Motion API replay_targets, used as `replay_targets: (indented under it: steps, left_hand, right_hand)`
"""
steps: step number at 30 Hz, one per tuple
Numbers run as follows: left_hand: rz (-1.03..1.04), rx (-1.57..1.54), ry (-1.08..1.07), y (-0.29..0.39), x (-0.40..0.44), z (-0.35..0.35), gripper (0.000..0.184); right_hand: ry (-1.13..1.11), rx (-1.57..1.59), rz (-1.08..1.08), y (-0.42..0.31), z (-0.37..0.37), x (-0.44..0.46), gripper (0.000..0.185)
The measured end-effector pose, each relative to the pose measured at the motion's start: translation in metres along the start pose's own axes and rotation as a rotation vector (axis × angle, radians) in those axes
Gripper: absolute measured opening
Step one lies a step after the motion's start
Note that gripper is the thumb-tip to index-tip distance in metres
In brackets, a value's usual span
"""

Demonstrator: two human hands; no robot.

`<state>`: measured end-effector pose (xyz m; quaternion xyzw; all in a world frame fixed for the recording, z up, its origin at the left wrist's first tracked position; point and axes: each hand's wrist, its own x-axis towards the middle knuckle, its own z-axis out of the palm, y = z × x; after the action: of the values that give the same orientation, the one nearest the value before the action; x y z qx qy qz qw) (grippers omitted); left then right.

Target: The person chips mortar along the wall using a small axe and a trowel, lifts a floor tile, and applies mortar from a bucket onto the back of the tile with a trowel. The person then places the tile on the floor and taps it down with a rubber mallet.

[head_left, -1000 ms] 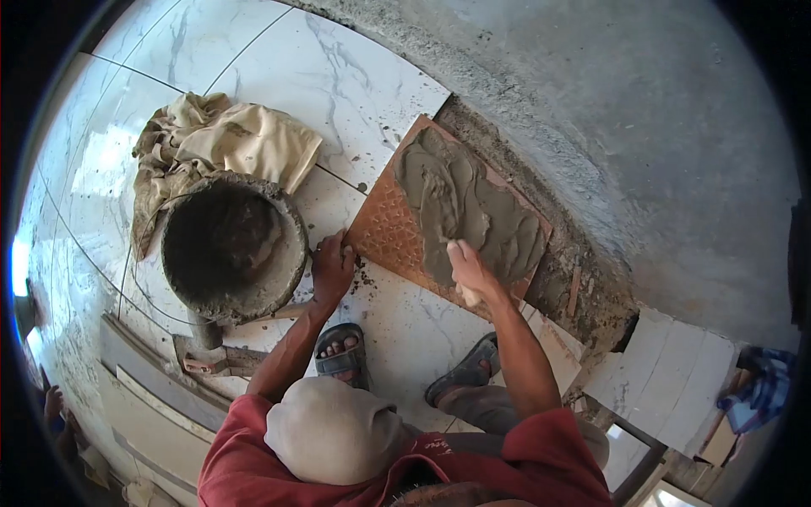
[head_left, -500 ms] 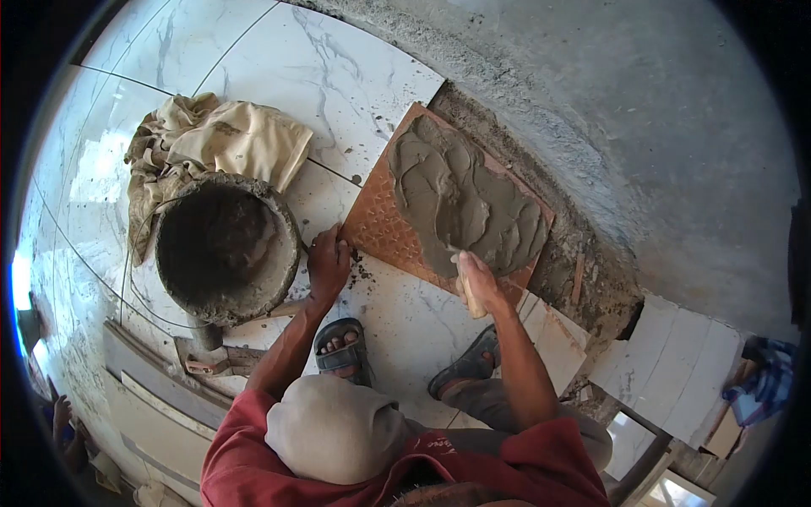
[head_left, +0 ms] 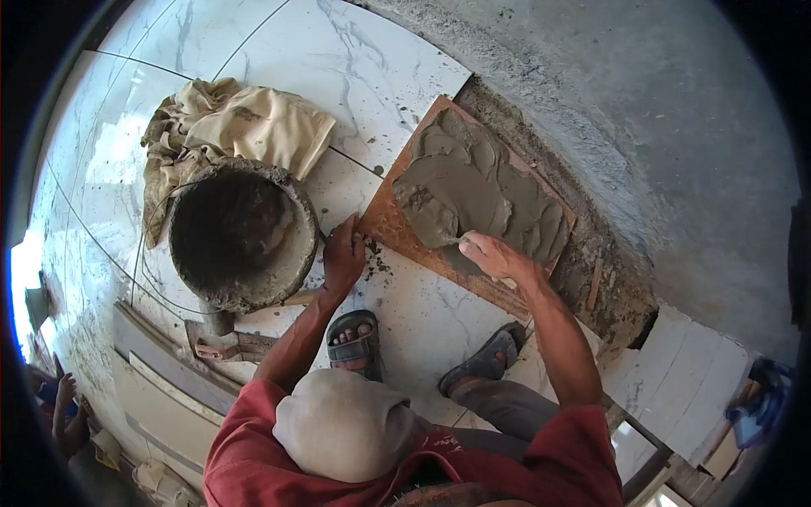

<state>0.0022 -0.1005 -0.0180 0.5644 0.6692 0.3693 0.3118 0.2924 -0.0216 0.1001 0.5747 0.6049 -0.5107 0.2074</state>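
A brown tile (head_left: 384, 224) lies back-side up, its ribbed surface mostly under a thick layer of grey wet mortar (head_left: 528, 203). My right hand (head_left: 497, 258) is closed round a trowel (head_left: 463, 238) at the tile's near edge. Its handle is hidden in my fist and its blade is in the mortar. At the tile's left corner, my left hand (head_left: 344, 258) has its fingers curled against the edge, gripping it. A mortar-crusted bucket (head_left: 308, 211) with a wire handle stands just left of that hand, some dark mix inside.
A dirty cream cloth (head_left: 279, 131) lies behind the bucket on white marbled floor tiles (head_left: 338, 51). Beyond the brown tile runs a rough strip of rubble (head_left: 621, 296) beside grey concrete (head_left: 693, 127). Long boards (head_left: 169, 397) lie at lower left. Another person's hand (head_left: 66, 389) shows at far left.
My right hand has turned and drawn the trowel leftward along the near edge, pushing mortar toward the tile's left side. My left hand stays at the corner. The whole view has shifted slightly.
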Motion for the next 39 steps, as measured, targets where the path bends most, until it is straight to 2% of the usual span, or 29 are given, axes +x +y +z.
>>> replay_targets:
  steps: [2, 3, 5, 6, 8, 9, 10, 12, 13, 15, 18, 22, 24, 25, 27, 28, 30, 31, 35, 37, 38, 39]
  left_hand:
    - [-0.038, -0.015, -0.025, 0.000, 0.001, -0.001, 0.038]
    - [-0.038, -0.012, -0.023, -0.001, 0.001, -0.001, 0.038]
    - [-0.012, -0.023, -0.014, -0.004, 0.000, 0.000, 0.038]
    - [-0.013, -0.022, -0.013, -0.005, 0.001, 0.000, 0.038]
    - [-0.034, -0.032, -0.031, -0.006, 0.000, 0.001, 0.039]
    - [-0.036, -0.030, -0.030, -0.006, 0.000, 0.000, 0.039]
    - [-0.029, -0.028, -0.031, -0.005, 0.000, 0.000, 0.039]
    - [-0.021, -0.025, -0.035, -0.004, 0.001, -0.002, 0.039]
    - [-0.020, -0.029, -0.034, -0.002, 0.000, -0.003, 0.039]
    - [-0.017, -0.032, -0.032, -0.003, 0.001, -0.003, 0.039]
    - [-0.018, -0.032, -0.025, -0.006, 0.002, -0.001, 0.039]
    - [-0.055, -0.084, -0.026, -0.003, 0.002, -0.005, 0.039]
    - [-0.049, -0.091, -0.034, 0.001, 0.004, -0.005, 0.039]
    - [-0.067, -0.086, -0.048, 0.003, 0.004, -0.007, 0.039]
    - [-0.083, -0.083, -0.061, 0.003, 0.006, -0.007, 0.039]
    - [-0.072, -0.076, -0.056, 0.002, 0.006, -0.007, 0.039]
    - [-0.068, -0.068, -0.056, 0.000, 0.002, -0.006, 0.039]
    - [-0.070, -0.070, -0.054, -0.002, 0.002, -0.005, 0.039]
    - [-0.097, -0.077, -0.067, 0.000, 0.004, -0.005, 0.040]
    - [-0.085, -0.059, -0.066, -0.002, 0.002, -0.004, 0.040]
    - [-0.065, -0.044, -0.056, -0.004, 0.003, -0.003, 0.040]
    - [-0.068, -0.046, -0.059, -0.003, 0.003, -0.004, 0.040]
  right_hand:
    - [0.097, -0.119, -0.181, 0.009, 0.003, 0.005, 0.047]
    - [0.096, -0.119, -0.184, 0.005, 0.000, 0.002, 0.047]
    - [0.150, -0.313, -0.087, 0.000, -0.009, -0.005, 0.045]
    - [0.149, -0.313, -0.088, -0.005, -0.014, -0.008, 0.045]
    - [0.290, -0.289, 0.047, -0.011, -0.022, -0.011, 0.043]
    - [0.417, -0.303, -0.031, 0.013, -0.017, 0.002, 0.044]
    - [0.418, -0.302, -0.033, 0.011, -0.023, 0.001, 0.044]
    - [0.136, 0.076, -0.016, 0.005, -0.034, -0.004, 0.043]
    - [0.134, 0.077, -0.015, 0.001, -0.035, -0.009, 0.043]
    - [-0.051, 0.134, 0.020, -0.006, -0.036, -0.014, 0.051]
    - [-0.123, 0.084, -0.062, -0.004, -0.026, -0.009, 0.044]
    - [-0.118, -0.071, -0.046, 0.001, -0.018, -0.006, 0.044]
    - [0.206, -0.503, -0.322, 0.014, -0.004, 0.000, 0.042]
    - [0.210, -0.498, -0.317, 0.012, -0.008, -0.004, 0.042]
    - [0.141, -0.415, -0.053, 0.003, -0.024, -0.011, 0.042]
    - [0.140, -0.414, -0.053, 0.013, -0.029, -0.007, 0.042]
    - [0.236, -0.184, -0.197, 0.044, -0.037, -0.003, 0.044]
    - [0.073, 0.052, 0.110, 0.007, -0.050, -0.028, 0.045]
    - [0.022, 0.047, 0.107, 0.034, -0.045, -0.031, 0.047]
    - [0.326, -0.370, -0.170, 0.051, -0.027, -0.037, 0.048]
    - [0.325, -0.367, -0.167, 0.056, -0.027, -0.041, 0.048]
    - [0.228, -0.163, -0.084, 0.059, -0.029, -0.047, 0.048]
